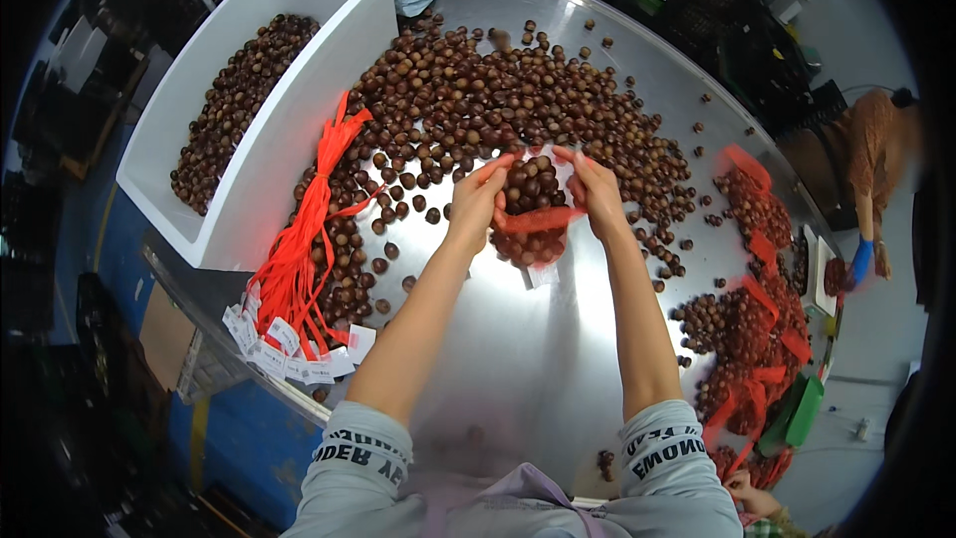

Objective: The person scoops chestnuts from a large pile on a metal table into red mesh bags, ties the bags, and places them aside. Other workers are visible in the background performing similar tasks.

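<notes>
Over the middle of a metal table, a red mesh bag (pixel 538 222) bulges with round, shiny brown nuts (pixel 531 184), which show through its wide mouth. My left hand (pixel 478 201) grips the bag's left edge, its fingers curled round the rim. On the opposite side my right hand (pixel 596 191) pinches the other edge. A white tag hangs under the bag. Just beyond both hands spreads a large heap of loose nuts (pixel 518 90). To the left, a bundle of flat red mesh bags (pixel 304 229) with white tags lies on the nuts at the table's edge.
A white foam box (pixel 269 100) with nuts inside stands at the left. Several filled red mesh bags (pixel 762 309) are piled along the right edge, near a green scoop (pixel 805 410). Another person (pixel 871 169) stands far right beside a white tray; a co-worker's hand (pixel 752 493) shows lower right.
</notes>
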Demonstrator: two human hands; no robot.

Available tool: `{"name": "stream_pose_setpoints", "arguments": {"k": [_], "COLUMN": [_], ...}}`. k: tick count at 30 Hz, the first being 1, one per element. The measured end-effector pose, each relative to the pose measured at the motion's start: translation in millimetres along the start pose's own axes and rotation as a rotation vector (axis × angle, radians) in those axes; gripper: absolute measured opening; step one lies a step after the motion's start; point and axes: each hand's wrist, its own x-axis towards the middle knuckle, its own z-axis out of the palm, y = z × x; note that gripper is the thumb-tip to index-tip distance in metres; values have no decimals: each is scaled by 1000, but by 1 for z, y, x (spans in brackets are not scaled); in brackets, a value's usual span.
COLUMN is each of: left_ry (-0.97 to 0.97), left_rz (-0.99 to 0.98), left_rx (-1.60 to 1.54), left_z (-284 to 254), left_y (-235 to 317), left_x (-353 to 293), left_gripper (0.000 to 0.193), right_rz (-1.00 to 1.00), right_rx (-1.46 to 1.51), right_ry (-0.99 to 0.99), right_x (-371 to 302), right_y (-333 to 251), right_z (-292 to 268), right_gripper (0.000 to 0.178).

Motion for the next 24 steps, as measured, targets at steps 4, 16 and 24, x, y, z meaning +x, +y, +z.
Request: {"name": "stream_pose_setpoints", "arguments": {"k": [4, 16, 24], "left_ry": [-61, -545, -458], "left_rz": [68, 294, -47], "left_rx": [112, 520, 956], "left_z": [18, 129, 5], "left_y": [27, 34, -28], "left_x": [-72, -276, -312], "left_gripper": [26, 28, 18], "right_rz": [-76, -9, -319], "right_rx": [109, 78, 187], "right_ry": [55, 87, 624], "right_x": [-87, -300, -426], "right_y": [-27, -28, -5], "right_z": [-16, -52, -167], "right_gripper": [32, 18, 17]}}
